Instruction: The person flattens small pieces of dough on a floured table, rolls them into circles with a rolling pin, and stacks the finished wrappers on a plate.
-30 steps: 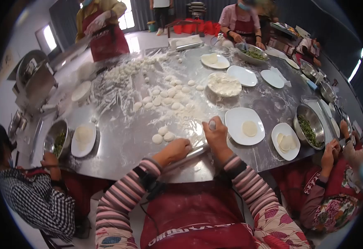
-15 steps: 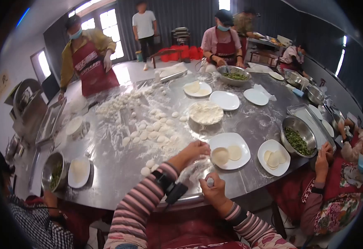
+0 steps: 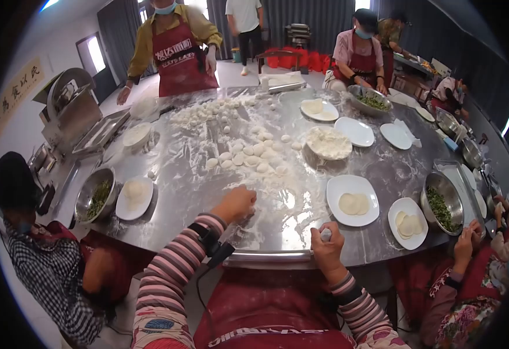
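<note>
My left hand [image 3: 237, 205] is down on the floury steel table [image 3: 176, 200], its fingers curled inward. Whatever lies under or inside those fingers is hidden. Near the front edge, my right hand [image 3: 330, 250] is wrapped round a small rolling pin, of which only the rounded pale end [image 3: 325, 234] shows. To the right of centre, a white square plate [image 3: 337, 189] carries thin round dough wrappers [image 3: 354, 203] that overlap. Beyond my left hand lie several flattened dough pieces [image 3: 258, 149] in loose flour.
A bowl heaped with flour [image 3: 329, 143] stands behind the square plate. At right are another plate of wrappers [image 3: 408, 224] and a steel bowl of chopped greens [image 3: 442, 209]. Co-workers sit close on both sides; an aproned person [image 3: 176, 52] stands across the table.
My left hand has moved from the wrapper plate leftward to where small dough pieces lay. My right hand still grips the rolling pin. The view has turned left and down.
</note>
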`<action>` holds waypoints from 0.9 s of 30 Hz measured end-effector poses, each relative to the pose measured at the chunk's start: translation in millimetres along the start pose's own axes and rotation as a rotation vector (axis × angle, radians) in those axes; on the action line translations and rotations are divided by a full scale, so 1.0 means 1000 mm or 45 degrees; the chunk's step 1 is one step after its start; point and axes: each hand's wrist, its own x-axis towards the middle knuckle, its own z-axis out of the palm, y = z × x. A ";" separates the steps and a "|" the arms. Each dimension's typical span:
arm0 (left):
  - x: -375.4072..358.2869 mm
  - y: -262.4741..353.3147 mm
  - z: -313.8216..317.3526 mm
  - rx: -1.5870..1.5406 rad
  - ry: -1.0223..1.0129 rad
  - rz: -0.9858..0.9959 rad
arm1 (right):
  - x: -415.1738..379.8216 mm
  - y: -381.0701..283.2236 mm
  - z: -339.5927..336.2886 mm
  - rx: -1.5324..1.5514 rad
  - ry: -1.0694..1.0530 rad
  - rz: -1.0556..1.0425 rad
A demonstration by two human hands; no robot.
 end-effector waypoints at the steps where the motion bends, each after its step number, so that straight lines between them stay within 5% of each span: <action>1: 0.002 0.003 0.000 0.024 0.004 0.014 | -0.001 -0.002 -0.002 -0.097 -0.002 -0.044; 3: 0.000 0.007 -0.001 0.175 0.047 0.080 | 0.003 0.000 -0.003 -0.305 0.004 -0.290; 8: -0.010 0.013 0.023 0.175 0.279 0.168 | 0.002 -0.003 0.000 -0.140 0.020 -0.086; 11: -0.008 0.036 0.034 -0.936 0.000 -0.086 | 0.002 -0.002 0.001 -0.056 0.031 0.030; 13: -0.004 0.044 0.055 -1.070 -0.182 -0.050 | 0.007 -0.008 -0.002 -0.118 0.041 -0.018; 15: -0.012 0.064 0.042 -0.714 -0.166 0.013 | 0.018 -0.008 -0.006 -0.184 -0.041 -0.510; 17: -0.009 0.058 0.049 -0.681 -0.165 0.045 | 0.019 -0.010 -0.006 -0.108 -0.077 -0.425; 19: -0.005 0.045 0.060 -0.781 -0.203 -0.016 | 0.018 -0.026 -0.006 0.352 -0.271 0.353; 20: -0.009 0.047 0.051 -0.718 -0.265 0.041 | 0.023 -0.024 -0.004 0.391 -0.291 0.409; 23: -0.014 0.048 0.048 -0.602 -0.279 0.017 | 0.049 -0.029 0.005 0.021 -0.402 0.443; 27: -0.010 0.060 0.038 -0.598 -0.375 0.085 | 0.064 -0.001 0.029 -0.030 -0.252 0.118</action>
